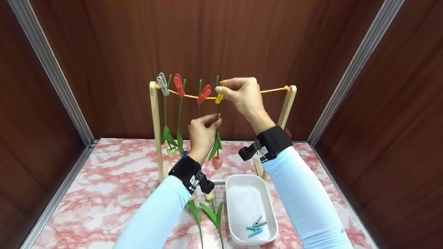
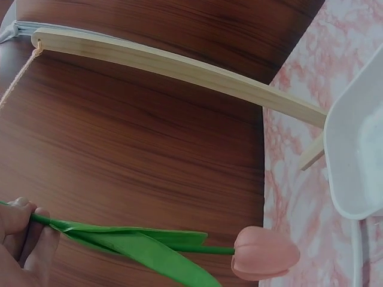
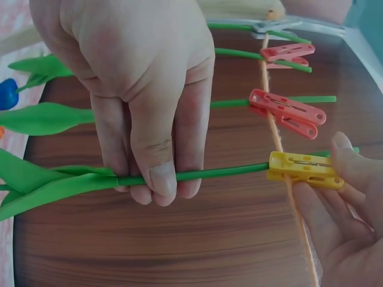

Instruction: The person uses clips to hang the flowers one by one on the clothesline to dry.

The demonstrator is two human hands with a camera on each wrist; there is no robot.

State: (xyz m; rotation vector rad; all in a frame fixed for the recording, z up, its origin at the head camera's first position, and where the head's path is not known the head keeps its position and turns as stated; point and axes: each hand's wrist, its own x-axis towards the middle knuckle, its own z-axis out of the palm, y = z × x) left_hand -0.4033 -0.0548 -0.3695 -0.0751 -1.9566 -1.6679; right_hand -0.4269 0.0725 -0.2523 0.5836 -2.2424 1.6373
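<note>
Yellow plastic is pinched between the thumb and fingers of the right hand (image 1: 245, 95): a small yellow clothespin (image 1: 219, 99) is gripped by its handle end, with the fingertips drawn in close around it. Lower down, the thin green stem of an artificial pink tulip (image 1: 217, 163) is pinched by the left hand (image 1: 203, 134), the thumb and fingers closed to the stem's width. The tulip is hung head-down, its stem run upright past the clothespin, and the cut tip is left showing above.

The right hand is held higher, bent leftward at the wrist; the left hand is raised beneath it. Both wrists are wrapped in black camera bands (image 1: 275, 142), and the forearms, angled upward and inward, are covered by light blue fabric sleeves (image 1: 297, 193).

The clothespin is set at an orange rope (image 1: 273, 90), strung between two pale wooden posts (image 1: 156, 131). Farther left, two red plastic clothespins (image 1: 179, 86) and a greyish-white clothespin (image 1: 162, 84) are clipped beside other green stems. Below, a white plastic bin (image 1: 244, 193), with a teal clothespin (image 1: 254, 231) and a grey clothespin (image 1: 259, 222) inside, is placed on a pink-and-white marbled tabletop (image 1: 114, 173). Pale yellow tulips (image 1: 209, 196) are laid left of it, partly hidden by the left arm.
</note>
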